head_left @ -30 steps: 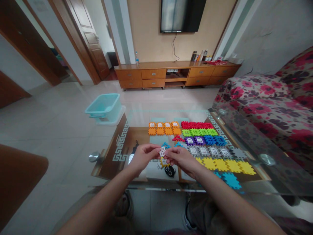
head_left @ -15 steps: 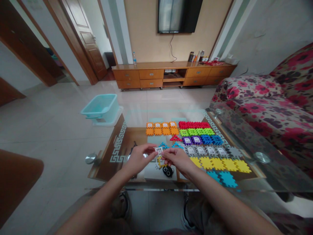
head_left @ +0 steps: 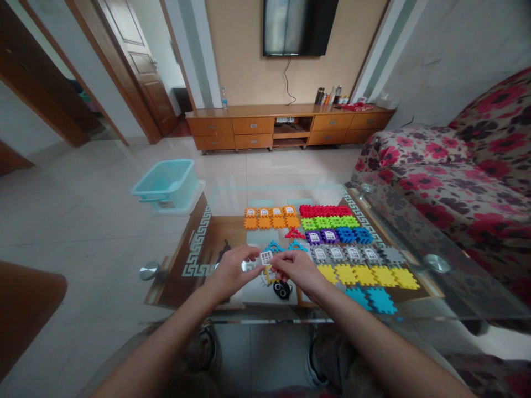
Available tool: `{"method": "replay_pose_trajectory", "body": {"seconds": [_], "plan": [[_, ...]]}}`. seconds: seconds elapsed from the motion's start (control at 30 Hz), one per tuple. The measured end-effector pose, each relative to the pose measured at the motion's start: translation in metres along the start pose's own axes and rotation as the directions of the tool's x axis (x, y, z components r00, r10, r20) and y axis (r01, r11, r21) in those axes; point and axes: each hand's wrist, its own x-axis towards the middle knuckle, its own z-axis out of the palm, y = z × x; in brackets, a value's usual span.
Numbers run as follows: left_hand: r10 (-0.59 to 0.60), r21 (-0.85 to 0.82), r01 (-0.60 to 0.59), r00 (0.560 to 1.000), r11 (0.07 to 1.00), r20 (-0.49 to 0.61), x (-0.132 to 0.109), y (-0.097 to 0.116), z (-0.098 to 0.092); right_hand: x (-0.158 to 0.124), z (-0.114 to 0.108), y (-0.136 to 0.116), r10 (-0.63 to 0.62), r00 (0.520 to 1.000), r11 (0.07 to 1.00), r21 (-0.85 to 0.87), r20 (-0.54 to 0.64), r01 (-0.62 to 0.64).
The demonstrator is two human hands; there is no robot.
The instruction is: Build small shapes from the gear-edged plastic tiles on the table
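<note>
A small white toy window frame (head_left: 266,257) with a grid of bars is held up between my two hands above the glass table. My left hand (head_left: 233,270) pinches its left side between thumb and forefinger. The fingertips of my right hand (head_left: 295,268) grip its right edge. Just below lies a yellow notched frame piece (head_left: 272,275), partly covered by my right hand. A black eye-like item with white rings (head_left: 282,289) rests nearer to me. Behind my fingers are light blue triangular pieces (head_left: 274,246) and a red triangular piece (head_left: 294,233).
Orange notched tiles (head_left: 271,222), some with white windows, lie in rows farther back. Red (head_left: 326,211), green (head_left: 329,223), purple and blue, grey, yellow (head_left: 367,275) and cyan tiles (head_left: 381,300) fill the right side. A turquoise bin (head_left: 166,179) stands on the floor at left.
The white window frame has turned so its face shows more fully toward me. Both hands stay close together around it. The whole view has shifted slightly.
</note>
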Motion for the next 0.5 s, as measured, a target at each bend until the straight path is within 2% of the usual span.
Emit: {"method": "replay_pose_trajectory", "body": {"seconds": [0.2,0.5], "plan": [[0.026,-0.017,-0.026,0.999,1.000,0.019,-0.0004,-0.0018,-0.0021,0.0002,-0.0018,0.0015,0.028,0.996,0.996,0.078,0.082,-0.035],[0.023,-0.028,-0.022,0.999,0.999,0.041,0.0002,0.0002,-0.0046,-0.0034,-0.0015,-0.0030,-0.013,0.998,1.000,-0.009,0.056,0.014]]}}
